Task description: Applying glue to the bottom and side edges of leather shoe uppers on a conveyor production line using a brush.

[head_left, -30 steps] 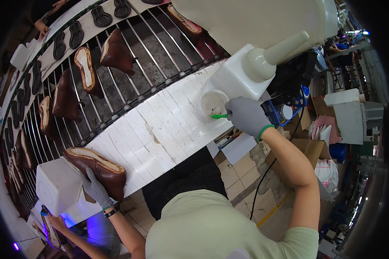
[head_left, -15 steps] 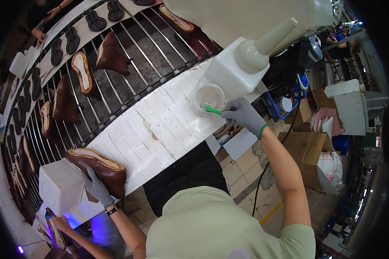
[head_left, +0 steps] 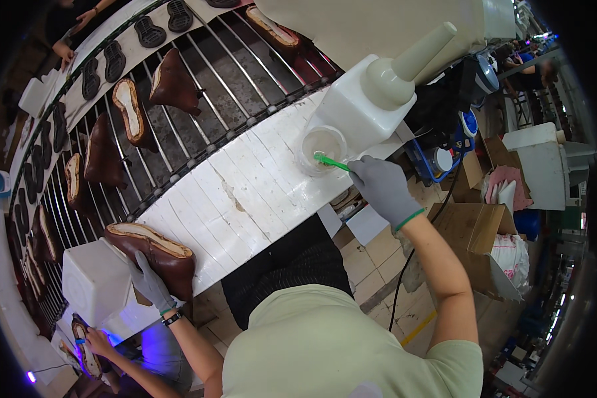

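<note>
My right hand (head_left: 383, 188), in a grey glove with a green cuff, pinches a small green-handled brush (head_left: 333, 162). The brush's far end dips into a clear plastic cup (head_left: 308, 147) on the white bench top. Just behind that cup stands a big white bottle (head_left: 371, 99) with a long tapered nozzle. On the left, my gloved left hand (head_left: 151, 285) grips the side of a brown leather shoe upper (head_left: 172, 270). The upper lies sole side up at the bench edge, its pale bottom showing.
A metal roller conveyor (head_left: 172, 126) beyond the bench carries several brown shoe uppers (head_left: 104, 159). Black soles (head_left: 112, 63) line the ledge behind it. A white square container (head_left: 93, 282) stands left of my left hand. A co-worker's hand (head_left: 99, 343) holds another shoe. Cardboard boxes (head_left: 464, 242) stand at right.
My right hand has shifted slightly right and back toward me, and more of the brush handle shows. The left hand stays on the shoe upper. At lower left, the co-worker's shoe has moved.
</note>
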Demonstrator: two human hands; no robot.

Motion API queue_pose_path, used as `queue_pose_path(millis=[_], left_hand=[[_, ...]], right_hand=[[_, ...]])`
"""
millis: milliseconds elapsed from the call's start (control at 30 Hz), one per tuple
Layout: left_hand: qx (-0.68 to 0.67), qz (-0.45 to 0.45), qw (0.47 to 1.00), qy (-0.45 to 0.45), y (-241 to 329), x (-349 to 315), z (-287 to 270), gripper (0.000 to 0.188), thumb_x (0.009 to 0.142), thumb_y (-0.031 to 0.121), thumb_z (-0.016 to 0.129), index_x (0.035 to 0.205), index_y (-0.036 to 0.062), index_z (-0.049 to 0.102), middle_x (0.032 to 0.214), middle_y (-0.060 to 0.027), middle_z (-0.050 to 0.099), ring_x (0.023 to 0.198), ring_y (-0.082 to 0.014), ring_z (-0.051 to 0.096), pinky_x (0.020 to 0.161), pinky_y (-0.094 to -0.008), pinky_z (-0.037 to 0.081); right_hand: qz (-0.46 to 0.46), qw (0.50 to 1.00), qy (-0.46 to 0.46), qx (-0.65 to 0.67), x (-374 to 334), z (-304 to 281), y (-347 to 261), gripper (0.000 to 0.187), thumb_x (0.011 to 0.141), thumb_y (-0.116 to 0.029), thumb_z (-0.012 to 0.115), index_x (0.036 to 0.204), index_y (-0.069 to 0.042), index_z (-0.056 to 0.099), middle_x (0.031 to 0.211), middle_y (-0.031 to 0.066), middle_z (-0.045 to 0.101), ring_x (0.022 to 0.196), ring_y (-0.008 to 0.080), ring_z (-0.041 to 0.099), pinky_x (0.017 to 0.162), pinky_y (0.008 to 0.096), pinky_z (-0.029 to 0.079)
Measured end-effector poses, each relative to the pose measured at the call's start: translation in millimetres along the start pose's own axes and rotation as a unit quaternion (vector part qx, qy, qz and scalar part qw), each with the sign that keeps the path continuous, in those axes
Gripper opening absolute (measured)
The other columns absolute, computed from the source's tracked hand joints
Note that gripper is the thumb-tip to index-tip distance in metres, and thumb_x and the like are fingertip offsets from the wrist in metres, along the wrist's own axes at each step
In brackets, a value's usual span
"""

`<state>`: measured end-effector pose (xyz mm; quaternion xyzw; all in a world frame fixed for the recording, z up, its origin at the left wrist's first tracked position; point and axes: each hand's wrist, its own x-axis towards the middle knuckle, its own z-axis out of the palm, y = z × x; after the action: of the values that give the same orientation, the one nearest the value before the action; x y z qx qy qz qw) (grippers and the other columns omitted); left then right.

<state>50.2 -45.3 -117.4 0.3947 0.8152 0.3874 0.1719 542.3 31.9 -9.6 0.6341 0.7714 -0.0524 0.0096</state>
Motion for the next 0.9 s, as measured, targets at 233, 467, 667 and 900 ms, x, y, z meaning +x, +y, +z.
queue_pose_path(millis=[233,467,667,900], left_hand=[[0.021,0.013,0.999,0.024,6,-1,0,0.064,0.099,0.043,0.047,0.135,-0.0093,0.045,0.131,-0.0255,0.054,0.117,-0.0331,0.054,0.100,-0.0346,0.040],[0.011,-0.008,1.000,-0.007,7,0,1,0.066,0.098,0.043,0.048,0.137,-0.0096,0.042,0.135,-0.0258,0.052,0.121,-0.0335,0.052,0.103,-0.0344,0.039],[0.022,-0.006,1.000,0.009,14,-2,3,0.065,0.099,0.042,0.047,0.137,-0.0108,0.042,0.135,-0.0260,0.051,0.122,-0.0333,0.052,0.103,-0.0348,0.038],[0.003,-0.026,1.000,0.000,15,-3,3,0.065,0.099,0.042,0.048,0.138,-0.0106,0.040,0.138,-0.0255,0.049,0.124,-0.0319,0.049,0.106,-0.0343,0.036]], right_hand=[[-0.183,0.974,-0.082,-0.104,49,-43,13,0.010,0.080,-0.011,0.058,0.087,-0.010,0.065,0.077,0.0103,0.061,0.074,0.0306,0.063,0.066,0.0417,0.050],[-0.071,0.973,-0.202,0.084,70,-40,8,0.016,0.084,-0.014,0.059,0.081,-0.002,0.069,0.070,0.0142,0.065,0.066,0.0292,0.062,0.064,0.0386,0.049],[0.116,0.910,-0.206,0.341,39,-21,3,0.023,0.085,-0.019,0.060,0.079,0.002,0.070,0.061,0.0129,0.063,0.053,0.0200,0.057,0.056,0.0345,0.046],[0.287,0.752,-0.173,0.568,16,13,-10,0.023,0.095,-0.019,0.057,0.088,0.001,0.068,0.061,0.0002,0.055,0.046,0.0045,0.042,0.039,0.0188,0.029]])
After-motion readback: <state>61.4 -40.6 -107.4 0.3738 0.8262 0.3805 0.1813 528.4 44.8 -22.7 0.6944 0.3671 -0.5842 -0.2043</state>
